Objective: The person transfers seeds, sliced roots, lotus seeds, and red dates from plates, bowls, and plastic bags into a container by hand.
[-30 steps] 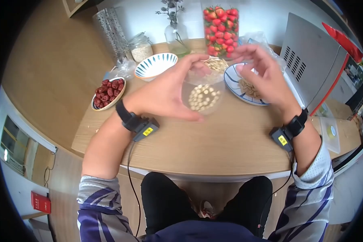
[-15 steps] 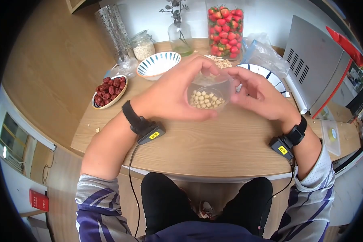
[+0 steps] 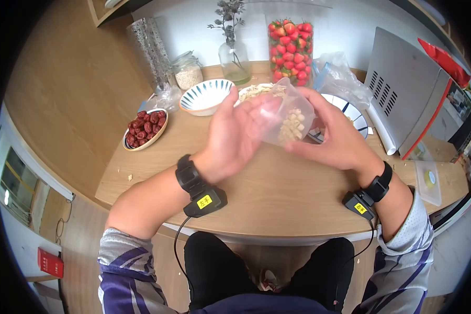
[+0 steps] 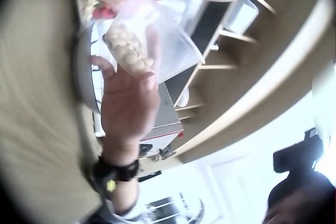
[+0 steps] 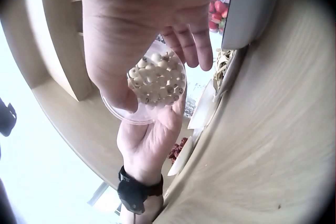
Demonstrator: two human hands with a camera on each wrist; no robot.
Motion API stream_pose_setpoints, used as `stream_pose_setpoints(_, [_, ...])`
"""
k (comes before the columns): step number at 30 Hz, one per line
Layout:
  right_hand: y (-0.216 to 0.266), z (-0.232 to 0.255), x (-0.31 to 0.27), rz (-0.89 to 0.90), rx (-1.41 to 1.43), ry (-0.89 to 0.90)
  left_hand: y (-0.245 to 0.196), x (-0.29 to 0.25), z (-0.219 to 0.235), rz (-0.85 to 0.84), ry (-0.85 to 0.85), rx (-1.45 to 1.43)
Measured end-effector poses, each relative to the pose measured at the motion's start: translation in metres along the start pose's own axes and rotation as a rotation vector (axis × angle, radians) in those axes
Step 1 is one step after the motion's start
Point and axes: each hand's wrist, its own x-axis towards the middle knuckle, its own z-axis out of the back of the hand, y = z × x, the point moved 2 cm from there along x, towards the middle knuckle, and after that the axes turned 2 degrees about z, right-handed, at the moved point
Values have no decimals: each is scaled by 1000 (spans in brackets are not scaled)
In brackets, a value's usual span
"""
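The right hand (image 3: 343,131) grips a clear plastic cup (image 3: 277,118) from its right side, and the cup tilts with its mouth toward the left. Pale round seeds (image 3: 293,124) lie inside it. Palm up, with its fingers extended, the left hand (image 3: 230,138) is at the cup's left side. In the right wrist view the seeds (image 5: 157,79) show through the cup, with the left hand (image 5: 149,142) behind it. The left wrist view shows the right hand (image 4: 128,103) holding the cup (image 4: 168,45).
Behind the hands are an empty striped bowl (image 3: 206,97), a plate of pale slices (image 3: 256,91) and a tub of strawberries (image 3: 290,52). Red dates (image 3: 145,127) lie in a dish at the left. A blue-lined plate (image 3: 350,112) stands beside a grey appliance (image 3: 403,89).
The left hand has released the cup and turned palm up beside it. The right hand has taken hold of the cup, which has tipped, and the seeds inside have shifted to the right.
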Motion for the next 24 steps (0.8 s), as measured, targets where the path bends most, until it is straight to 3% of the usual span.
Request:
stream_pose_setpoints(3, [12, 6, -6, -106, -73, 15, 19, -9, -19, 99, -86, -160])
stream_pose_setpoints(7, [25, 0, -3, -82, -187, 28, 37, -3, 0, 247, 302, -373])
stream_pose_setpoints(10, [28, -4, -3, -66, -255, 3, 43, -3, 4, 264, 255, -405])
stream_pose_setpoints(13, [33, -7, -4, -60, -293, 11, 47, -7, -2, 169, 181, -341])
stream_pose_setpoints(16, [37, -9, -2, -75, -302, 17, 41, -11, -9, 183, -29, -165])
stream_pose_setpoints(19, [37, -9, -1, -57, -333, 21, 42, -6, 1, 144, 6, -156])
stream_pose_setpoints(24, [43, -13, 0, -68, -349, 24, 37, -6, 5, 132, -126, -213])
